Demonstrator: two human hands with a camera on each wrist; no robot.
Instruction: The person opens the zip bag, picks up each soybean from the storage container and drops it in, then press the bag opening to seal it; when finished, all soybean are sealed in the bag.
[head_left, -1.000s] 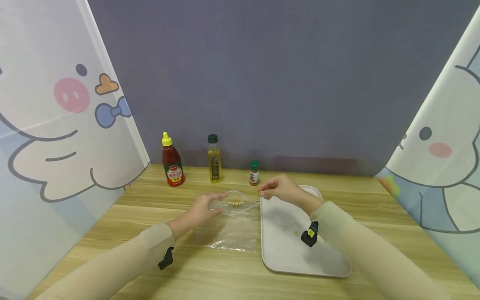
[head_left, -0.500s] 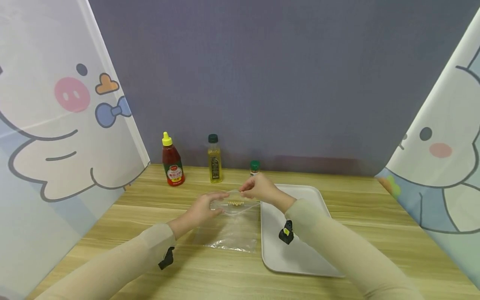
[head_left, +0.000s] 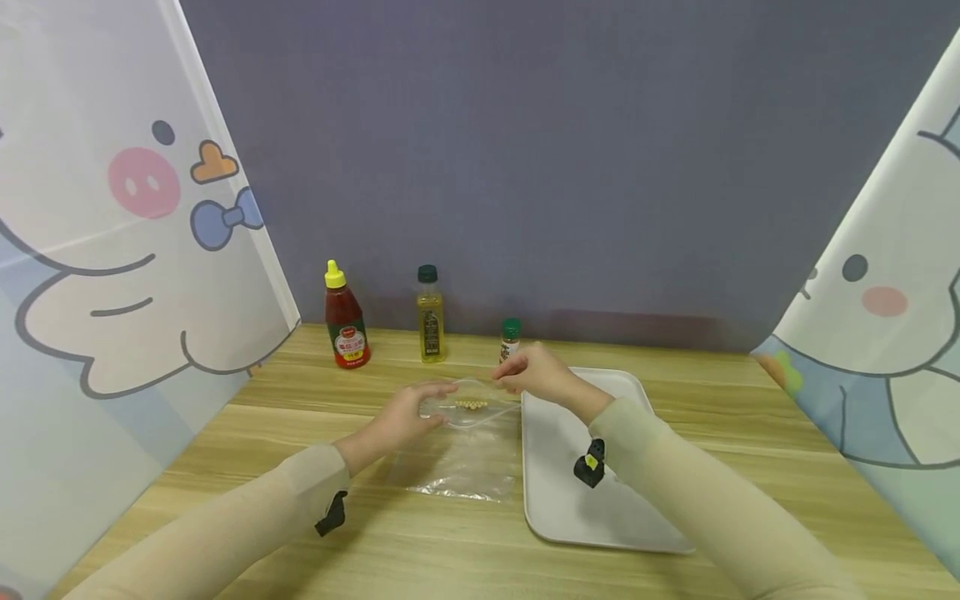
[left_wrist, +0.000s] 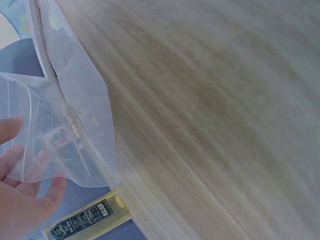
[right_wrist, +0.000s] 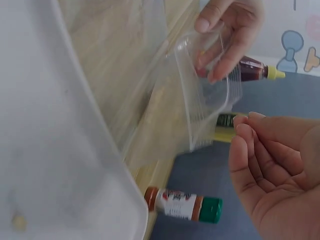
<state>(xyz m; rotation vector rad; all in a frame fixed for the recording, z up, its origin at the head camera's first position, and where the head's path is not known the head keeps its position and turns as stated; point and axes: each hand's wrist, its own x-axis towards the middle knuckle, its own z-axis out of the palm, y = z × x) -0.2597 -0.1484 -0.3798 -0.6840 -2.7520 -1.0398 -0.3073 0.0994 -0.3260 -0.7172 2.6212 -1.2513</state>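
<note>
My left hand holds the mouth of a clear zip bag apart, thumb and fingers at its edge. The plastic stands partly raised, its bottom lying toward me on the table. Through the mouth shows a cluster of small round pale-yellow pieces, like soybeans. My right hand hovers by the bag's right corner with thumb and fingertips bunched together. In the right wrist view, nothing shows between those fingertips. One pale-yellow piece lies on the white tray.
Along the back of the wooden table stand a ketchup bottle, an oil bottle and a small green-capped spice jar. A grey panel rises behind them. The tray sits right of the bag, under my right forearm.
My right hand moved left from the tray to over the bag's mouth, then drew back slightly right. The left hand stayed on the bag.
</note>
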